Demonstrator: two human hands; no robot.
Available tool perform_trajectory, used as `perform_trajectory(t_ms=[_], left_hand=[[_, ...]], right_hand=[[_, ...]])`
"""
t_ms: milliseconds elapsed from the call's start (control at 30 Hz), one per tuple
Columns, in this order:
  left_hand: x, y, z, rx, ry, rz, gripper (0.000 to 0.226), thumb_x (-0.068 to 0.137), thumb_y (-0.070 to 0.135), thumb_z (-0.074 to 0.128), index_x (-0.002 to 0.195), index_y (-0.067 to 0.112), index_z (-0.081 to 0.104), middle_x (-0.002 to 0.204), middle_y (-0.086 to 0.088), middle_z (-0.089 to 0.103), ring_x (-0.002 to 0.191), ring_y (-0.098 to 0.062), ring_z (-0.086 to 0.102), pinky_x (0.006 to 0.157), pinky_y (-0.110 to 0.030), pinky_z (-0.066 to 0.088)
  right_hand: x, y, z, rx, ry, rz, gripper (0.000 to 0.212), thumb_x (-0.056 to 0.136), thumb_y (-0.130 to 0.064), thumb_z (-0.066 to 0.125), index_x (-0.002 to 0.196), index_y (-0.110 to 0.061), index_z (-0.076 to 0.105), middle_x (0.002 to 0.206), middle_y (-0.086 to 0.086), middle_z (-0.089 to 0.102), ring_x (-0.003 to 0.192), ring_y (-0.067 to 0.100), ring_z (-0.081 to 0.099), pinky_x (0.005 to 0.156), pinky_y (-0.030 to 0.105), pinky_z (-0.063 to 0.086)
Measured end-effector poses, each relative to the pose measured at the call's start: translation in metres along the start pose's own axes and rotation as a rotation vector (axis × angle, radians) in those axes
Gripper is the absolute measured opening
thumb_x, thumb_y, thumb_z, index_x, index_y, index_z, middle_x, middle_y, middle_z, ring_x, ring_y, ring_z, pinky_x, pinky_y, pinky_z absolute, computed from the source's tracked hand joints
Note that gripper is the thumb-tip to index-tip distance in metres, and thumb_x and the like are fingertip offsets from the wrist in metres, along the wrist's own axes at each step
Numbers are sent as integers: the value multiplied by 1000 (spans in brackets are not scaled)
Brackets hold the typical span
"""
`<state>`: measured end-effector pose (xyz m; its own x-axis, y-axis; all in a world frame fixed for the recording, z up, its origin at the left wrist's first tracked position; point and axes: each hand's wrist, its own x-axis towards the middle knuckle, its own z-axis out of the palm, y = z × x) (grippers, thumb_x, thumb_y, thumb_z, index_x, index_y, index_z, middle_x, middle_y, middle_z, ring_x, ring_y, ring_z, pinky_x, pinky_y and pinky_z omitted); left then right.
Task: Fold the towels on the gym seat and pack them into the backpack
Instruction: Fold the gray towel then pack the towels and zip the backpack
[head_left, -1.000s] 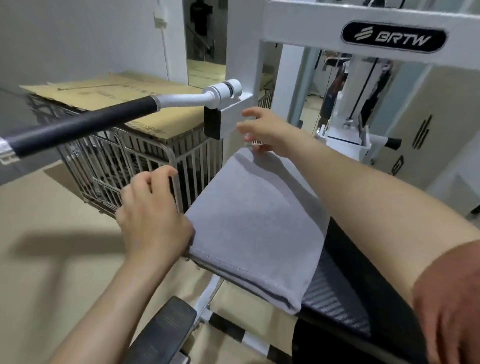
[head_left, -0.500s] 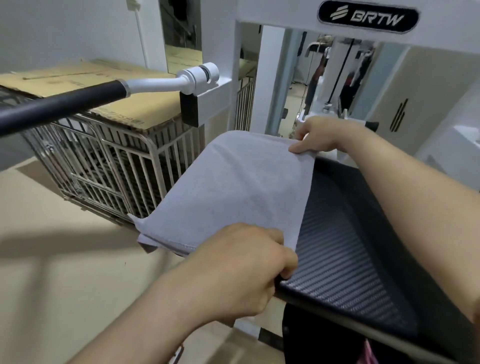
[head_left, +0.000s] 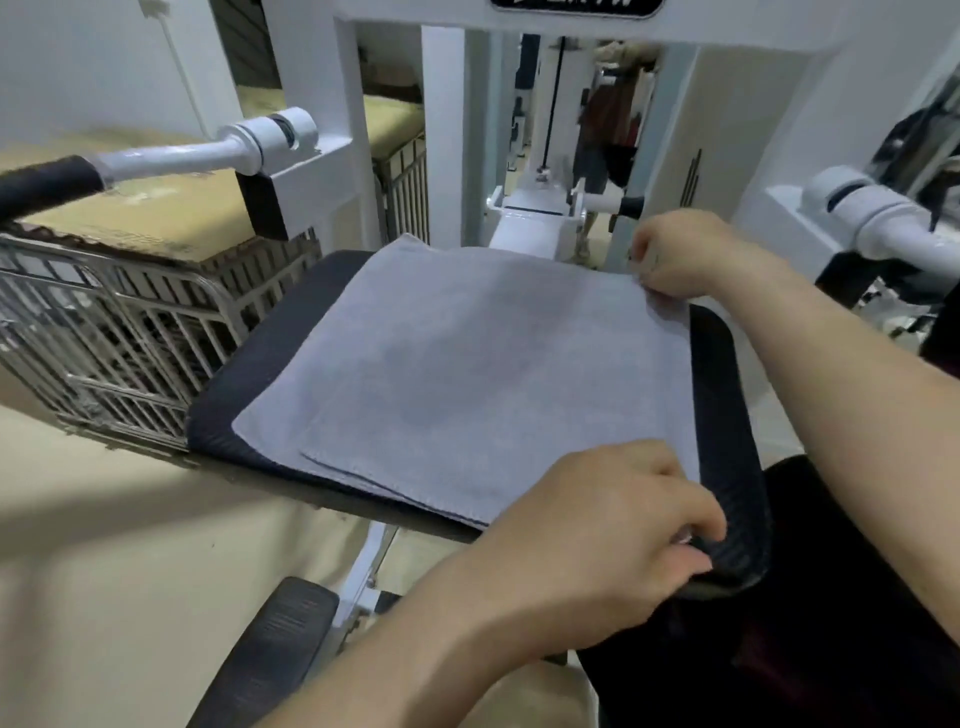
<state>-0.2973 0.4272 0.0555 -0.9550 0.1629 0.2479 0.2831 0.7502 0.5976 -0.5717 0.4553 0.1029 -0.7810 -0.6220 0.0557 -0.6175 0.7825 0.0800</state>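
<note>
A grey towel (head_left: 467, 364) lies flat on the black gym seat (head_left: 244, 379), folded over so two layers show at its near left edge. My left hand (head_left: 597, 540) pinches the towel's near right corner at the seat's front edge. My right hand (head_left: 680, 254) pinches the far right corner. A dark mass at the bottom right (head_left: 810, 634) below the seat may be the backpack; I cannot tell for sure.
A white machine frame (head_left: 332, 104) rises behind the seat, with a handle bar (head_left: 156, 156) reaching left and another (head_left: 883, 223) at the right. A metal cage (head_left: 104, 322) topped with cardboard stands to the left. A black footrest (head_left: 270, 654) sits low in front.
Both hands carried the towel's left edge across to the right, folding it in half; it now lies flat on the seat instead of hanging off the left side.
</note>
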Motion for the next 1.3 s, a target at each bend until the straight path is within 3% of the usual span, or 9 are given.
perform_trajectory(t_ms=[67,133,267,400,533,700,867,1033,1300], left_hand=[[-1,-2,7,68,-78,34,15,89,28,63,103,28,67,97,13,50,83,-2,45,78,-24,45],[-3,-2,9,216,-124,94,8,87,24,64,95,24,65,94,10,53,83,-9,47,73,-32,48],[0,3,16,560,-138,218,24,63,12,82,67,16,59,68,2,55,59,-20,51,44,-27,41],[5,11,24,673,-129,208,33,51,14,86,57,15,54,58,0,51,51,-21,48,41,-24,33],[7,24,25,797,-84,253,35,44,0,71,50,16,41,53,-2,43,52,-19,34,49,-26,24],[7,37,22,898,114,280,26,57,-6,39,53,14,23,57,-3,22,56,-18,23,54,-28,18],[8,36,10,927,265,398,24,64,-7,43,55,15,37,56,-3,35,53,-19,26,51,-28,23],[-2,24,5,854,317,536,27,83,-4,52,63,13,57,64,-3,50,57,-20,41,53,-36,39],[-31,15,24,671,331,414,20,86,-1,55,73,11,65,71,-4,59,61,-23,51,52,-36,40]], right_hand=[[-21,3,4,108,93,-107,24,86,-24,62,109,-22,62,104,4,62,95,26,56,75,31,41],[-46,-8,10,318,73,-208,24,88,-37,60,111,-27,61,99,-2,58,92,20,55,75,32,41],[-71,-21,47,237,178,-309,42,95,-48,45,130,-27,53,118,7,50,113,28,45,97,43,37],[-74,-21,60,262,245,-250,43,97,-47,37,136,-32,46,129,3,45,125,26,39,97,45,33],[-75,-23,60,233,212,-252,44,98,-47,31,139,-35,41,137,0,41,130,24,36,102,48,28],[-75,-23,60,213,211,-251,43,99,-45,30,140,-35,39,138,0,39,130,23,36,101,49,27],[-75,-23,60,199,215,-254,43,99,-45,29,140,-34,39,138,1,40,129,24,37,100,49,27],[-76,-23,61,203,249,-254,41,99,-42,30,138,-34,42,137,1,42,127,24,39,99,48,28],[-78,-24,60,226,279,-250,39,98,-40,31,133,-34,47,132,0,47,125,24,41,96,48,30]])
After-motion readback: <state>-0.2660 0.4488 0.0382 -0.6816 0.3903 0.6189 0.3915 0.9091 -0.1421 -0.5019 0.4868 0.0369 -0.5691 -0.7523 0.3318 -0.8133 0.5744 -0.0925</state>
